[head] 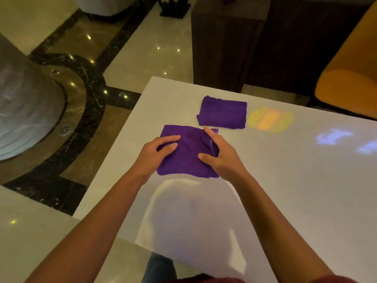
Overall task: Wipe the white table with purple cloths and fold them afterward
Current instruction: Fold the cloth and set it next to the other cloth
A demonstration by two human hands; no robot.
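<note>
Two purple cloths lie on the glossy white table (285, 180). The far cloth (223, 114) is folded into a neat rectangle and nobody touches it. The near cloth (186, 154) lies flat in a rough square in front of me. My left hand (155, 156) rests on its left edge, fingers spread over the fabric. My right hand (219, 155) covers its right edge, with a fold of cloth bunched between thumb and fingers.
An orange chair (346, 78) stands at the far right, and a dark wooden block (224, 48) behind the table. A grey round column base (24, 103) sits on the marble floor to the left. The table's left edge runs diagonally close to the cloths.
</note>
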